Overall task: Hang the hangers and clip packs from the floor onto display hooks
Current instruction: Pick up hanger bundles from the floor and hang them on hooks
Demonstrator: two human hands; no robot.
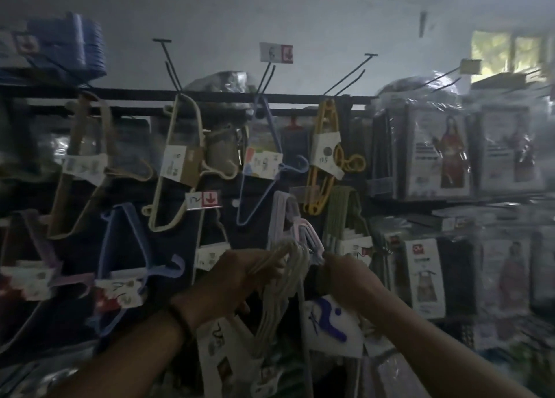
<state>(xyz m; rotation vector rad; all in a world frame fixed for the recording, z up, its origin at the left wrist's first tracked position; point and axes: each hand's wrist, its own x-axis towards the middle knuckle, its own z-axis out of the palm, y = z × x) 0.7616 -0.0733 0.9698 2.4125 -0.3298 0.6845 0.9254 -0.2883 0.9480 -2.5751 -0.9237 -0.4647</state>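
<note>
Gripping the hanger bundle, left hand and right hand curl round its top.

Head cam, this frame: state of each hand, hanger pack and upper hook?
left hand: grips white hanger bundle
white hanger bundle: in hand, not visibly hooked
right hand: curled at bundle top, hold unclear
yellow hanger pack: hanging at top rail
cream hanger pack: hanging
blue hanger pack: hanging
upper left hook: bare

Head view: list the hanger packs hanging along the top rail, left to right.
tan hanger pack → cream hanger pack → pale blue hanger pack → yellow hanger pack
</note>
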